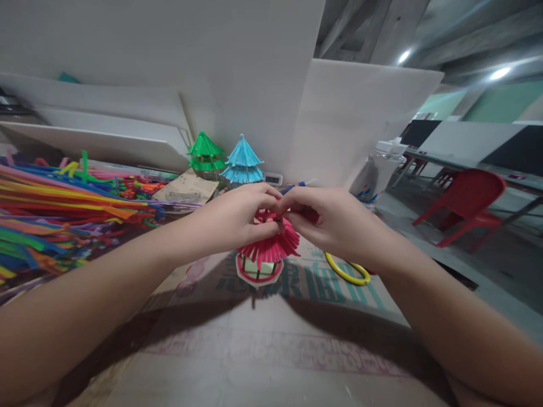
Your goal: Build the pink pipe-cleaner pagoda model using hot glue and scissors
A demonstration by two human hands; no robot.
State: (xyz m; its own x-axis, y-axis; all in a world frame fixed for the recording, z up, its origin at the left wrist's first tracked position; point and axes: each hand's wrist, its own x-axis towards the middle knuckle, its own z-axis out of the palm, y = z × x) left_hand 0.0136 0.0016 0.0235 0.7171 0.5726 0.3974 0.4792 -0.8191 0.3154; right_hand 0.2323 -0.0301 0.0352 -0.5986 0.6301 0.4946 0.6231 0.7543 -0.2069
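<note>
A small model pavilion (271, 247) with a fringed pinkish-red roof stands on the table in front of me. Its pale, many-sided base (258, 278) has a red rim and thin brown posts. Fingers of my left hand (250, 215) are closed on the upper left of the roof, thumb along its front. From the other side my right hand (326, 215) pinches at the roof's top, its fingertips meeting those of the left. The hands cover the roof's peak, so any small piece between the fingertips is hidden.
Behind stand a green model pavilion (205, 152) and a light blue one (242, 161). Colourful fuzzy strips (72, 195) pile up at left. Yellow-handled scissors (348, 272) lie by my right forearm. A clear bottle (375, 169) and a red chair (466, 200) are at right.
</note>
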